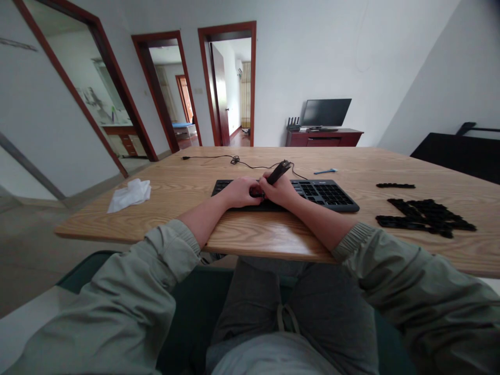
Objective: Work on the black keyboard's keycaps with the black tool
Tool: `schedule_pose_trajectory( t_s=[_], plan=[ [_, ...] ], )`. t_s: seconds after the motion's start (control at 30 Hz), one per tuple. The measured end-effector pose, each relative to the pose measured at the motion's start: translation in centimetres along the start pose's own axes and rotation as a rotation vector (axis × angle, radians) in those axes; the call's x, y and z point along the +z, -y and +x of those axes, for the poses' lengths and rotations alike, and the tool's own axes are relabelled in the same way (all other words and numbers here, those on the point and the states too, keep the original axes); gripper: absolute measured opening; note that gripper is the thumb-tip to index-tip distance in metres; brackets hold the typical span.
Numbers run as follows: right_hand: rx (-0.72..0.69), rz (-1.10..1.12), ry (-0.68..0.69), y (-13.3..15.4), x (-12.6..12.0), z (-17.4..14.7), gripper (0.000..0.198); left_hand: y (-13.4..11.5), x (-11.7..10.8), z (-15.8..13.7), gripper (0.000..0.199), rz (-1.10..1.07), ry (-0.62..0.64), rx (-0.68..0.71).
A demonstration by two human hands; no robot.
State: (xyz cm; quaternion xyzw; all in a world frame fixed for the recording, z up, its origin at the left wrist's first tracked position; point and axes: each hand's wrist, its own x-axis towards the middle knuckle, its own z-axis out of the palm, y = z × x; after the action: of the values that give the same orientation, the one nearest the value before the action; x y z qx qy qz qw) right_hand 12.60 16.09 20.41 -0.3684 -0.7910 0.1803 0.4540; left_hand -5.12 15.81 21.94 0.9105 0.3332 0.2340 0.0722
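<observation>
A black keyboard [330, 195] lies flat near the table's front edge, its right part showing a bare grid where keycaps are off. My right hand [280, 190] is closed around a dark, thick-handled tool [278, 172] that tilts up to the right. Its lower end is hidden, so I cannot tell its kind. Close against it, my left hand [242, 191] rests over the keyboard's left part with fingers curled. Something small and dark shows at those fingertips, too unclear to name.
Strips of black keycaps [429, 214] lie in a pile at the right, with one separate strip [395, 185] behind. A small blue brush-like tool [325, 171] and the keyboard's cable [253, 166] lie beyond. White crumpled tissue [130, 196] is at left on the wooden table [175, 192].
</observation>
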Motion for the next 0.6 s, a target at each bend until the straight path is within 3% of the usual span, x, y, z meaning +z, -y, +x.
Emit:
schedule_pose_trajectory(
  t_s=[0.6],
  plan=[
    [0.019,-0.069,-0.045,0.07,-0.07,-0.07,0.024,0.29,0.51,0.13,0.017,-0.068,0.015,-0.059]
  ],
)
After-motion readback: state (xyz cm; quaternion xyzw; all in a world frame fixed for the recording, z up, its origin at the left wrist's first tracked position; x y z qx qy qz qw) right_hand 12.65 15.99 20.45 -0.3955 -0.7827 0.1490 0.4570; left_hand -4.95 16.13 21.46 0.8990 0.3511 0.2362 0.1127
